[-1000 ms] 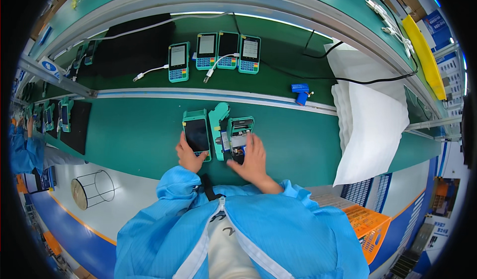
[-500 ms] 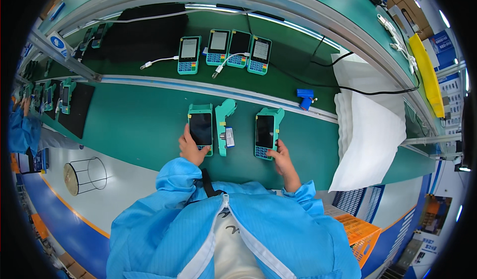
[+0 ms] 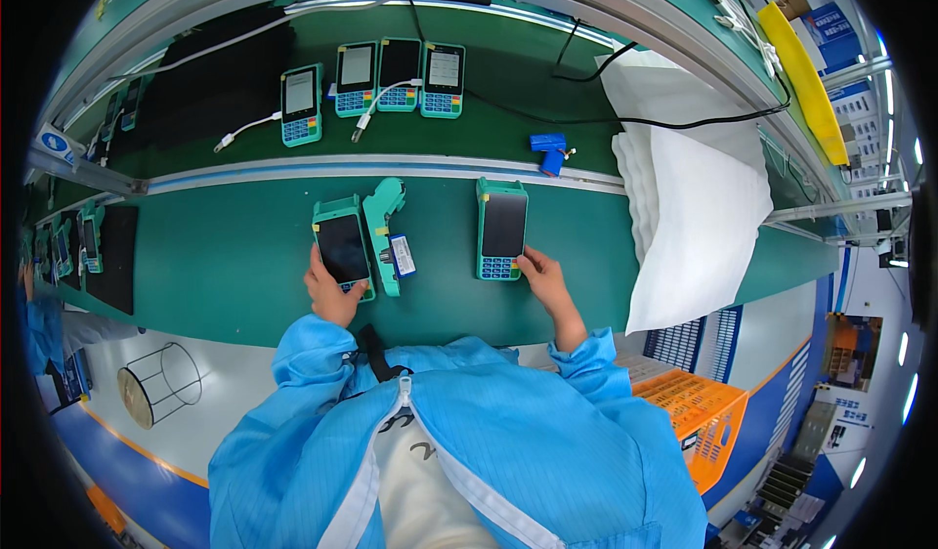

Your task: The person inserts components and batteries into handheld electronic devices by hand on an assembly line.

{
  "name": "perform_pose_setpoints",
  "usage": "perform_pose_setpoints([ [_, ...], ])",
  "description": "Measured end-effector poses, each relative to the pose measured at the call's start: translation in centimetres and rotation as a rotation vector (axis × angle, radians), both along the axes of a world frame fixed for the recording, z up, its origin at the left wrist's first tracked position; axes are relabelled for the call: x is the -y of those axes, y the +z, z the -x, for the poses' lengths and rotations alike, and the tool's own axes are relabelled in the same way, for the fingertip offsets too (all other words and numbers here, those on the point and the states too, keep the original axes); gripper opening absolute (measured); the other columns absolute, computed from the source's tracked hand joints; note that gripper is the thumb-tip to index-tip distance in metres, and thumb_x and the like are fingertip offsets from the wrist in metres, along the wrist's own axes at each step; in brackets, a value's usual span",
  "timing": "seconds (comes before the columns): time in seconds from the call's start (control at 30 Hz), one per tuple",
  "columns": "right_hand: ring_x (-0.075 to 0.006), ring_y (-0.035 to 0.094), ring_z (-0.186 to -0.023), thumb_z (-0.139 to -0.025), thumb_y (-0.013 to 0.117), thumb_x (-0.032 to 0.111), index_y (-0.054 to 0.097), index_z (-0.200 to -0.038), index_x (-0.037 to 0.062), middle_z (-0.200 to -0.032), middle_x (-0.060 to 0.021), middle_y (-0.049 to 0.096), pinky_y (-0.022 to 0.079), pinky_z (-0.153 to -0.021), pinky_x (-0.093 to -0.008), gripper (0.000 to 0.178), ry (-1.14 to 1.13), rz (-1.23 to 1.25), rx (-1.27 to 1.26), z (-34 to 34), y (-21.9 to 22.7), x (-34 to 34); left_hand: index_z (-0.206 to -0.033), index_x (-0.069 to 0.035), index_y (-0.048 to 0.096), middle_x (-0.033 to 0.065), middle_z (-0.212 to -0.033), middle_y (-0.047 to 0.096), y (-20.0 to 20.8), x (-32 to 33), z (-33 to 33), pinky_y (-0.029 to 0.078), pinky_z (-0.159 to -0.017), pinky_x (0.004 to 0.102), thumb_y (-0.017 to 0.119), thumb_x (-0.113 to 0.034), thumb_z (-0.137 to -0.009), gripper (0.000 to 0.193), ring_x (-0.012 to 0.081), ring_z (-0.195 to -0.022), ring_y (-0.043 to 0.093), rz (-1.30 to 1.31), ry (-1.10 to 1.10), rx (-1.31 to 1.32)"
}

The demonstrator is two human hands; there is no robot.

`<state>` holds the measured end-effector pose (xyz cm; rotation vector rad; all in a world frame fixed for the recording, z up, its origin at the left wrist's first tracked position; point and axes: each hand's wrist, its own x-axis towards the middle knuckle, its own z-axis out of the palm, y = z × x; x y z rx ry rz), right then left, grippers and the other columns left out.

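My left hand (image 3: 335, 290) is closed round the lower part of a green card payment terminal (image 3: 344, 243) with a dark screen, its thumb by the keypad. Just right of it, a second green terminal (image 3: 379, 227) stands on its side, and a blue battery (image 3: 403, 255) with a white label sticks out from it. Farther right, my right hand (image 3: 545, 279) grips the lower right corner of another payment terminal (image 3: 503, 219), face up with a dark screen and blue keys. The fingers under both held terminals are partly hidden.
On the shelf behind stand several payment terminals (image 3: 443, 80), some with lit screens, with white cables (image 3: 383, 103). Blue batteries (image 3: 549, 148) lie near the shelf's edge. White foam sheets (image 3: 699, 222) hang over the table at right. An orange crate (image 3: 699, 422) is below.
The whole view has shifted, so the bench appears farther left. The right-hand terminal has turned to lie flatter and sits farther from the middle one. My left hand keeps its hold.
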<state>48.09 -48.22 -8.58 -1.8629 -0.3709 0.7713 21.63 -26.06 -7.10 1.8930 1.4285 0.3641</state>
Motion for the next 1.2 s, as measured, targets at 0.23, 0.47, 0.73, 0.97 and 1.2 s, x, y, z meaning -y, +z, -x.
perform_pose_setpoints([
  [0.23,-0.0230,0.061,-0.069,-0.079,0.057,0.015,0.058,-0.100,-0.0030,-0.079,-0.0156,0.063,0.047,-0.067,-0.0297,0.027,0.296,0.244,0.233,-1.6,3.5,-1.1,-0.134,-0.015,0.013,0.0190,-0.121,0.030,0.3,0.1,0.0,0.038,-0.087,0.0410,0.074,-0.011,-0.059,0.097,0.0363,-0.107,0.041,0.015,0.008,-0.002],
  [0.47,-0.0343,0.059,-0.073,-0.079,0.055,0.018,0.033,-0.126,0.0028,-0.083,-0.0160,0.062,0.047,-0.067,-0.0406,0.054,0.444,0.402,0.506,-1.2,3.8,-1.4,-0.134,-0.014,0.014,0.0191,-0.121,0.031,0.6,0.2,0.0,0.039,-0.086,0.0387,0.074,-0.010,-0.059,0.096,0.0366,-0.107,0.041,0.010,0.005,-0.004],
  [0.73,-0.0354,0.058,-0.080,-0.080,0.054,0.013,0.024,-0.131,0.0046,-0.088,-0.0189,0.059,0.046,-0.071,-0.0404,0.060,0.457,0.407,0.487,-1.0,3.5,-1.3,-0.134,-0.012,0.014,0.0199,-0.120,0.031,0.9,0.1,-0.2,0.039,-0.086,0.0395,0.074,-0.010,-0.059,0.096,0.0382,-0.105,0.040,-0.013,-0.007,-0.014],
  [0.97,-0.0345,0.056,-0.081,-0.083,0.051,0.019,0.022,-0.132,0.0039,-0.088,-0.0168,0.057,0.045,-0.070,-0.0422,0.059,0.471,0.386,0.525,-1.1,2.8,-0.9,-0.134,-0.012,0.014,0.0211,-0.120,0.031,1.0,0.1,-0.3,0.038,-0.087,0.0405,0.074,-0.009,-0.059,0.096,0.0391,-0.104,0.041,0.001,-0.013,-0.014],
  [1.2,-0.0341,0.055,-0.083,-0.083,0.050,0.019,0.020,-0.132,0.0044,-0.090,-0.0176,0.056,0.044,-0.072,-0.0419,0.059,0.480,0.408,0.528,-0.9,3.1,-1.1,-0.134,-0.011,0.013,0.0208,-0.119,0.032,1.0,0.0,-0.2,0.039,-0.085,0.0416,0.074,-0.010,-0.059,0.097,0.0397,-0.103,0.041,-0.014,-0.015,-0.044],
])
